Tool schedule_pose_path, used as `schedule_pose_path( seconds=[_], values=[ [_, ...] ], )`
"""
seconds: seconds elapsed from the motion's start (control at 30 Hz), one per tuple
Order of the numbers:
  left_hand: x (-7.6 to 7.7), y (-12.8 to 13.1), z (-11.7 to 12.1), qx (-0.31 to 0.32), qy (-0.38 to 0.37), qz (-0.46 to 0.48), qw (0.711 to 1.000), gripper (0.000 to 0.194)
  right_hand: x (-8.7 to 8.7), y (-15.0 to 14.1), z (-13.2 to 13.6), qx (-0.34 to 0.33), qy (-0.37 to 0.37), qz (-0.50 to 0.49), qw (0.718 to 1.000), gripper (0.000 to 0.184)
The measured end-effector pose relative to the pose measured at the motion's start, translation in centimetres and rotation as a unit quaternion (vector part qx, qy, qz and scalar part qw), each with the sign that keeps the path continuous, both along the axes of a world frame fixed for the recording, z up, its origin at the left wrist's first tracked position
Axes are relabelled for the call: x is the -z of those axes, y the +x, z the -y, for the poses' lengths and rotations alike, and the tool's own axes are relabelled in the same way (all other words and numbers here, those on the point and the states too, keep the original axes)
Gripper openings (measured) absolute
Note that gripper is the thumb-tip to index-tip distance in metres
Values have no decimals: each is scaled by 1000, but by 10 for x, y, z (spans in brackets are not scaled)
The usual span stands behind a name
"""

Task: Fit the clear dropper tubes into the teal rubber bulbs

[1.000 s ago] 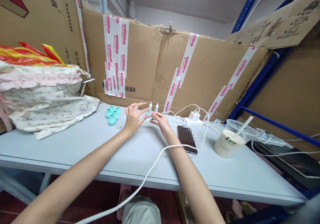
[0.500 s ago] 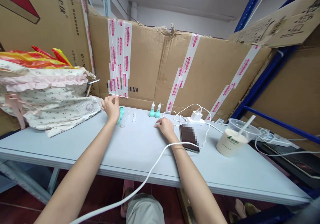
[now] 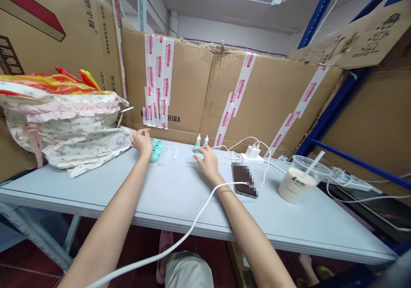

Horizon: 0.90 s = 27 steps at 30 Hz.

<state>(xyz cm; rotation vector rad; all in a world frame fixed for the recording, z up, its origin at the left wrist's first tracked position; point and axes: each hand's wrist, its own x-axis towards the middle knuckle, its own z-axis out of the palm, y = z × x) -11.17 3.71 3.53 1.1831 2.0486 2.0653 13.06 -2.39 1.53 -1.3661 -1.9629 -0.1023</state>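
Note:
My left hand [image 3: 141, 143] is at the back left of the table, its fingers loosely bent and apart, with nothing visible in them. Just right of it stands a group of several teal bulb-shaped pieces [image 3: 154, 155], partly behind the wrist. Small clear plastic pieces [image 3: 162, 157] and white-clear tips [image 3: 175, 153] lie beside those. My right hand [image 3: 207, 161] is open, thumb and forefinger spread, in front of two teal bulbs with white nozzle tips [image 3: 198, 140]. The hand partly hides these two, and I cannot tell whether it touches them.
A phone [image 3: 244, 178] lies right of my right wrist, with a white cable crossing over the forearm. Behind it are a charger on a power strip [image 3: 252, 155] and loose cords. A drink cup [image 3: 297, 183] stands farther right. A floral cloth bag [image 3: 73, 127] sits left; cardboard [image 3: 189, 86] walls the back.
My right hand has shifted up and left toward the two nozzle-tipped bulbs, its fingers opening wider. The left hand's fingers have loosened, and more teal bulbs show beside it. The view has shifted slightly.

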Motion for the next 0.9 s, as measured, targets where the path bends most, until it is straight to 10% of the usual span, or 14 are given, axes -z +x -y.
schedule_pose_path(
  seconds=[0.17,0.5,0.63,0.8,0.9],
  values=[
    [-5,-4,2,-4,-13,34,999,24,-8,-66,0,-165,14,71,984,28],
    [-2,-9,-3,34,19,25,999,27,-8,-107,-20,-156,-6,161,974,17],
    [-7,-6,-6,198,83,37,976,29,-26,-96,-27,-161,-46,62,984,23],
    [-13,5,4,514,-9,35,857,47,-61,-79,-47,-108,-53,-112,986,27],
    [-12,7,8,591,-53,26,804,47,-69,-73,-57,-107,-58,-129,984,27]
  ],
)
